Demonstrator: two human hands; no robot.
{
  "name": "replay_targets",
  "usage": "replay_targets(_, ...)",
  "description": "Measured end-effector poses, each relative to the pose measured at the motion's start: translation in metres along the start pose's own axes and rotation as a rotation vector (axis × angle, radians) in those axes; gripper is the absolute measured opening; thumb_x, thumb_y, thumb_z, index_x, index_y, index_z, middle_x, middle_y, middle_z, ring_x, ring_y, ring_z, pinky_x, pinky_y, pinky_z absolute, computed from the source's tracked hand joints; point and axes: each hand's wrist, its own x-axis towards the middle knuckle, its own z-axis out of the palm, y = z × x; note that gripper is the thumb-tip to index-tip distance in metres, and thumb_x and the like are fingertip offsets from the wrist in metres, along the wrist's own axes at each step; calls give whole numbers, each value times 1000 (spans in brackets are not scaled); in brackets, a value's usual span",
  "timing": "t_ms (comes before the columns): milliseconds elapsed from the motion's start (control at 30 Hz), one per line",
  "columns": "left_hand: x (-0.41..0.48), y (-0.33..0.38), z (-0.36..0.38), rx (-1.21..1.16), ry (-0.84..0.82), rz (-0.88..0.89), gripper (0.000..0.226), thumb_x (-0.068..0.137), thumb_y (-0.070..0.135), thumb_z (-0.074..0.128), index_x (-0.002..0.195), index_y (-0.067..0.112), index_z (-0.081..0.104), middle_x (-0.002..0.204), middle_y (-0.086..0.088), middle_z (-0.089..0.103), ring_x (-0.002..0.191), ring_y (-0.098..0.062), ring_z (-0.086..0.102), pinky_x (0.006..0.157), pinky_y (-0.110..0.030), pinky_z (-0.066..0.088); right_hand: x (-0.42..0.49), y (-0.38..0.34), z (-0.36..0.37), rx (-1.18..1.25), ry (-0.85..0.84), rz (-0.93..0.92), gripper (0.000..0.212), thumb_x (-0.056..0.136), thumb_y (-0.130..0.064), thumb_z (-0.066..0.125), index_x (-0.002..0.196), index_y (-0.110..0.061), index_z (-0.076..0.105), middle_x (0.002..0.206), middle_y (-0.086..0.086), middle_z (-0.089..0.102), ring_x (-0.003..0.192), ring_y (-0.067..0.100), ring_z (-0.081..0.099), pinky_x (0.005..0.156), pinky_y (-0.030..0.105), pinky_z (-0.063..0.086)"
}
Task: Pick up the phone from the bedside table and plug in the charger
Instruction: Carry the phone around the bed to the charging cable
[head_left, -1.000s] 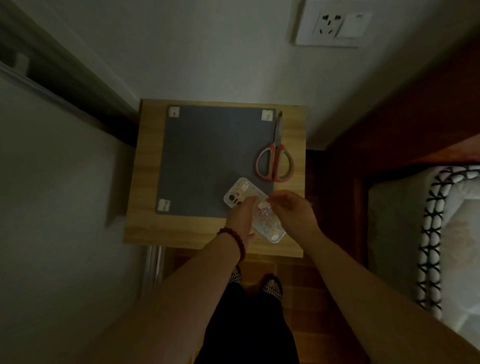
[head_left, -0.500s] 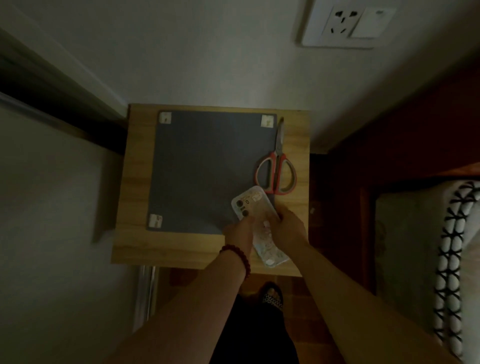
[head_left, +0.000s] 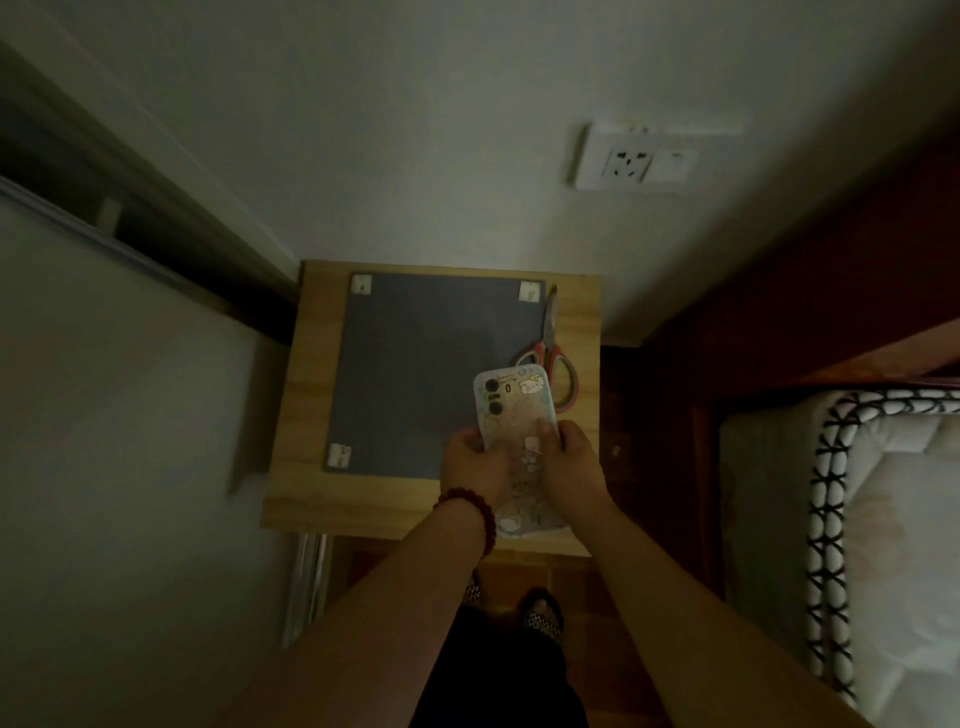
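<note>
The phone (head_left: 511, 410), in a pale case with cartoon stickers, shows its back and points away from me above the right front part of the wooden bedside table (head_left: 301, 415). My left hand (head_left: 475, 467), with a red bead bracelet on the wrist, grips its left edge. My right hand (head_left: 569, 467) grips its right edge. A white wall socket (head_left: 631, 163) sits on the wall above the table to the right. No charger or cable is in view.
A grey mat (head_left: 415, 364) covers most of the tabletop. Red-handled scissors (head_left: 556, 358) lie at its right edge, partly behind the phone. A bed with a mattress (head_left: 883, 519) stands to the right; a dark wooden frame (head_left: 779, 312) lies between it and the table.
Both hands have closed on the phone and raised it off the table, turning it straight so it points away from me. The view has tilted, so the socket sits lower in frame.
</note>
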Motion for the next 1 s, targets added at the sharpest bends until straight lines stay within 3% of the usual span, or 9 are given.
replay_targets(67, -19, 10, -7, -29, -14, -9, 32, 86, 17, 58, 116, 9, 61, 110, -7, 67, 94, -23, 65, 78, -38, 56, -15, -13, -10, 30, -4, -20, 32, 99, -36, 36, 114, -13, 54, 89, -6, 56, 77, 8, 54, 55, 18, 38)
replay_targets(133, -37, 20, -12, -29, -10, 7, 36, 86, 19, 60, 120, 10, 55, 114, -5, 62, 101, -23, 61, 86, -41, 53, -32, -28, -20, 80, -15, -36, 34, 99, -37, 36, 116, -14, 55, 95, -4, 58, 88, 14, 57, 60, 21, 42)
replay_targets(233, -68, 40, -21, -40, -22, 87, 31, 87, 20, 60, 117, 13, 53, 104, -1, 57, 93, -19, 58, 78, -35, 51, -62, -51, -39, 178, -16, -50, 33, 98, -39, 39, 113, -16, 56, 96, -4, 63, 91, 17, 62, 63, 24, 48)
replay_targets(400, -129, 73, -30, -84, -85, 177, 17, 85, 20, 62, 100, 18, 54, 104, -3, 64, 96, -25, 64, 87, -46, 54, -111, -86, -72, 324, 12, -118, 36, 97, -39, 42, 115, -13, 59, 107, 8, 70, 96, 23, 69, 75, 36, 58)
replay_targets(500, -162, 89, -33, -101, -111, 221, 25, 84, 20, 64, 107, 15, 55, 110, -8, 66, 97, -27, 66, 86, -50, 54, -139, -103, -91, 416, 35, -128, 27, 96, -38, 45, 95, -17, 62, 97, 7, 72, 85, 19, 71, 64, 29, 58)
replay_targets(633, -208, 115, -38, -94, -182, 304, 37, 84, 19, 64, 118, 11, 53, 116, -12, 64, 100, -29, 65, 88, -49, 53, -177, -129, -118, 508, 75, -158, 26, 95, -38, 48, 93, -16, 62, 99, 10, 74, 88, 25, 72, 76, 41, 59)
replay_targets(867, -281, 152, -45, -116, -391, 436, 37, 84, 15, 64, 118, 10, 52, 109, -13, 66, 88, -24, 68, 70, -38, 58, -242, -166, -165, 684, 173, -246, 27, 93, -37, 52, 90, -13, 64, 81, 5, 77, 73, 20, 75, 61, 32, 58)
replay_targets(933, -302, 159, -46, -110, -453, 458, 37, 83, 14, 65, 117, 11, 53, 106, -12, 68, 88, -25, 68, 76, -43, 58, -264, -170, -175, 759, 226, -256, 27, 94, -35, 52, 86, -13, 64, 73, 2, 77, 68, 18, 75, 54, 29, 57)
replay_targets(1000, -314, 164, -45, -135, -468, 463, 37, 82, 14, 65, 117, 12, 53, 106, -13, 68, 91, -27, 68, 82, -48, 56, -275, -176, -178, 807, 224, -244, 26, 94, -34, 52, 88, -12, 64, 80, 8, 78, 75, 23, 75, 61, 34, 59)
